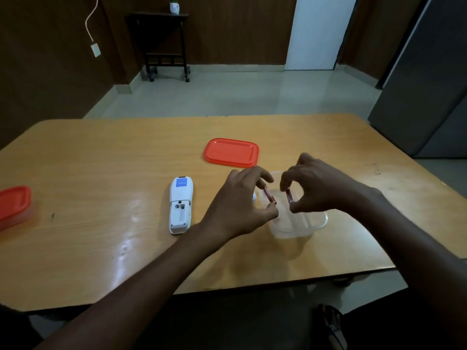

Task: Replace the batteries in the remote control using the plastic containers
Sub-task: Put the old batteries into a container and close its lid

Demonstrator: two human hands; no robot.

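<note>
A white remote control point(180, 205) lies face down on the wooden table point(101, 152), its battery bay uncovered and showing no batteries. Right of it stands a clear plastic container point(303, 223) without its lid. Above that container my left hand point(240, 205) pinches a red battery point(269, 196) between thumb and fingers. My right hand point(318, 188) pinches a second red battery point(289, 196) the same way. The two batteries hang close together, apart from each other. A small white piece point(254, 196) peeks out behind my left fingers.
An orange lid point(231, 152) lies flat on the table behind the open container. A second container with an orange lid point(12, 205) sits at the table's left edge. Beyond the table are a dark side table on castors point(164, 46) and a grey cabinet point(429, 84).
</note>
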